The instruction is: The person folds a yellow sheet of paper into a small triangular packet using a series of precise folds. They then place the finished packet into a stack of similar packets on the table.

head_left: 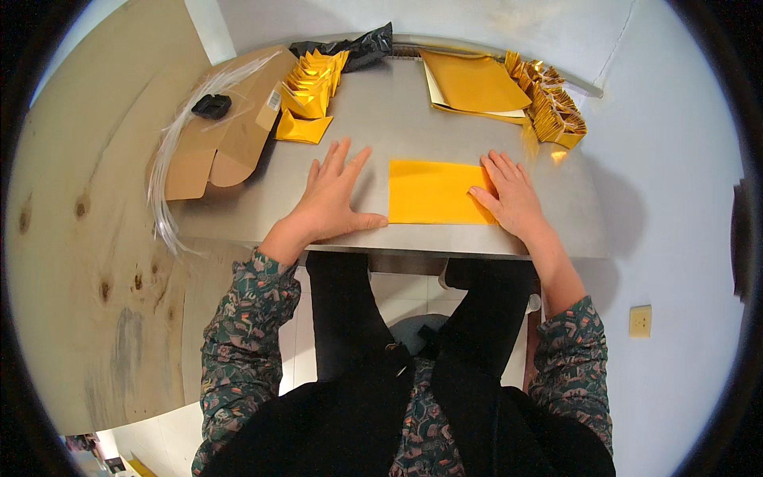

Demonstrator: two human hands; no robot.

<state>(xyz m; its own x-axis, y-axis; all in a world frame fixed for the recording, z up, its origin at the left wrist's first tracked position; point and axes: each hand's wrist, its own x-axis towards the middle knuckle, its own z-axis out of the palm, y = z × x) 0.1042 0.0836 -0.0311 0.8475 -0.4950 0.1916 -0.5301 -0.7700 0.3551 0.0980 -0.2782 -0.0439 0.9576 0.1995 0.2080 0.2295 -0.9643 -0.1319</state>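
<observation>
A yellow-gold paper rectangle lies flat near the front of the table, its long side running left to right. My right hand rests over its right end with the fingers stretched forward and the thumb on the paper. Beside its left edge is my left hand, fingers spread and thumb tip at the paper's lower left corner. Neither hand grips anything. Whether the rectangle is folded or a single layer, I cannot tell.
Behind stand a stack of gold sheets, pleated gold paper bundles and folded gold pieces. At left, a cardboard box carries clear strands and a small black object. Black plastic lies at the metal table's back.
</observation>
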